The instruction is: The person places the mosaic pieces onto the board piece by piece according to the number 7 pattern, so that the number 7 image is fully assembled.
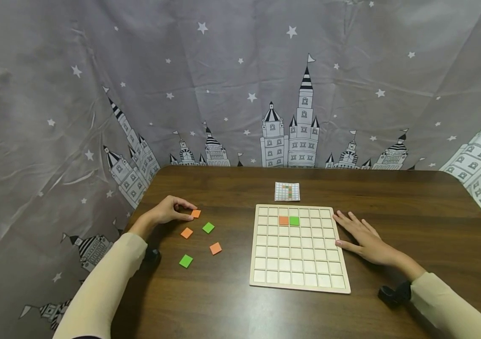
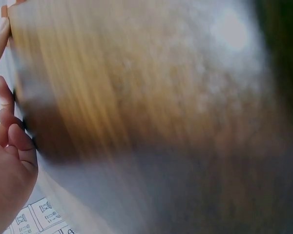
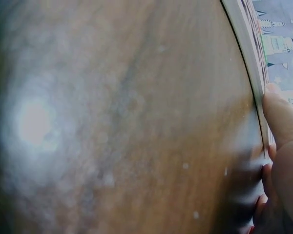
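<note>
My left hand pinches a small orange square tile between thumb and fingertips, at the far left of the table. In the left wrist view an orange edge shows at the thumb tip. Near that hand lie two more orange tiles and two green tiles. A pale wooden grid board holds one orange tile and one green tile, side by side in its second row. My right hand is spread, its thumb and fingertips touching the board's right edge.
A small printed card with a coloured grid pattern lies just beyond the board. Behind the brown wooden table hangs a grey curtain with castles and stars. Black wrist devices are on both forearms.
</note>
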### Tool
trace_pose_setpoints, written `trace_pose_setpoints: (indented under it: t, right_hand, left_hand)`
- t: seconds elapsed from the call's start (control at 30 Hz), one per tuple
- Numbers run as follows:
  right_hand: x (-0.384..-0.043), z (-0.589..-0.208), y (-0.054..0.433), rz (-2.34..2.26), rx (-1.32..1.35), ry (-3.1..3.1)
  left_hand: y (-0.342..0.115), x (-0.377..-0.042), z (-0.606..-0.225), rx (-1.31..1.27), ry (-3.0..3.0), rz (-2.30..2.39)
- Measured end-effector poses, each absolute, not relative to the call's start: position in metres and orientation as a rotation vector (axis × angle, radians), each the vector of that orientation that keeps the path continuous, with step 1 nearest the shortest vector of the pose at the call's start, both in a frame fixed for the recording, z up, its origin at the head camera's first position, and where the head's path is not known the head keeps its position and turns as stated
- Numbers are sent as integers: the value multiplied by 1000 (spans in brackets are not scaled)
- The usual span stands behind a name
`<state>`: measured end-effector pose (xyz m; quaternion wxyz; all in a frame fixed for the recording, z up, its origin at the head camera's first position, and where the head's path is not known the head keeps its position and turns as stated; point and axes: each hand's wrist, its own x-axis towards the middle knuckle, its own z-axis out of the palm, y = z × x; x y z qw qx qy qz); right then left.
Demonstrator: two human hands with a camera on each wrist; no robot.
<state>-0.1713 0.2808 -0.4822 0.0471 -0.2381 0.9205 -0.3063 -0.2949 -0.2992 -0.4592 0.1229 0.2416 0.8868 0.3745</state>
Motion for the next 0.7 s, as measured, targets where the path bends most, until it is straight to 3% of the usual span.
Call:
trace_pose_setpoints:
  t: [0.7]
  right_hand:
    - [-172,-488,280,-915,-731,2840]
  left_hand:
    - [-296,-291,-457,642,2613,1065]
